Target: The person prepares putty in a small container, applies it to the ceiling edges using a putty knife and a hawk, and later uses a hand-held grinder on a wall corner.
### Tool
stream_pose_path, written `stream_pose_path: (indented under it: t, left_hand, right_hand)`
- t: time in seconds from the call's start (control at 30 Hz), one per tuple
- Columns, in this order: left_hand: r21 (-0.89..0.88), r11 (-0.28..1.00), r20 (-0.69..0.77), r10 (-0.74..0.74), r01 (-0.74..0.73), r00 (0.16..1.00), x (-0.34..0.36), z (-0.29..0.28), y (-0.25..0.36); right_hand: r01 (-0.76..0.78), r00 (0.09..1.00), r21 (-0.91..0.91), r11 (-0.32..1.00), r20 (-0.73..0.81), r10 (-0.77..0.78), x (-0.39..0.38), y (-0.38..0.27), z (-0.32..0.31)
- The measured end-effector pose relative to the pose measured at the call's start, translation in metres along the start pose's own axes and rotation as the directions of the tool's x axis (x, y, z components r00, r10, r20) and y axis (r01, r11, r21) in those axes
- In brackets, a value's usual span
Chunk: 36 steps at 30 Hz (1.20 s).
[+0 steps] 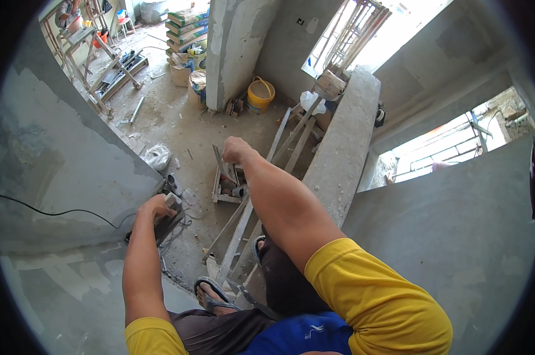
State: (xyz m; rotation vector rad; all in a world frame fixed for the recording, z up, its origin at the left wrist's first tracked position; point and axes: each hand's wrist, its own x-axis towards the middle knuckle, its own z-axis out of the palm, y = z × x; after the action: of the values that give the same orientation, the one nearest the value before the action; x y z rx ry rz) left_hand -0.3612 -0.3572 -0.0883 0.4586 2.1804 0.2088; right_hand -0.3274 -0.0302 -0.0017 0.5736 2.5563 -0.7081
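My right hand is closed in a fist around a trowel, its handle hidden by the fingers. The trowel's flat grey blade slants down over a small wooden box with odds and ends in it, on the floor; whether they touch, I cannot tell. At the left wall, my left hand grips a flat grey board, its fingers partly hidden. A pale block-like piece shows just beside the fingertips.
Long wooden boards lean beside a raised concrete ledge. A yellow bucket stands by the pillar, with stacked bags beyond. A black cable crosses the left wall. Another person is near a scaffold.
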Motion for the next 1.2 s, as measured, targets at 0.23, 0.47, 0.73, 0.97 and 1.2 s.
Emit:
stream_pose_path:
  t: [0.23, 0.47, 0.73, 0.97, 1.2]
  left_hand:
    - [-0.003, 1.000, 0.011, -0.016, 0.016, 1.000, -0.007, -0.003, 0.006]
    - [-0.016, 0.999, 0.038, -0.036, 0.037, 0.999, -0.006, -0.005, 0.008]
    - [-0.005, 1.000, 0.011, -0.015, 0.015, 1.000, -0.003, -0.002, 0.005]
    - [-0.001, 0.999, 0.041, -0.034, 0.034, 0.999, 0.002, 0.000, 0.001]
    - [0.012, 1.000, 0.030, -0.027, 0.026, 0.999, 0.000, 0.000, 0.003]
  right_hand:
    - [-0.014, 1.000, 0.010, 1.000, 0.001, 0.014, -0.002, -0.002, -0.001]
    - [-0.001, 1.000, -0.010, 1.000, 0.007, 0.001, -0.001, -0.001, 0.000]
    - [-0.007, 1.000, -0.008, 1.000, 0.004, 0.007, 0.001, -0.001, 0.002]
    - [-0.013, 1.000, -0.011, 1.000, 0.015, 0.013, 0.002, 0.000, 0.001]
    - [-0.013, 1.000, -0.002, 1.000, 0.003, 0.013, 0.001, 0.001, 0.001]
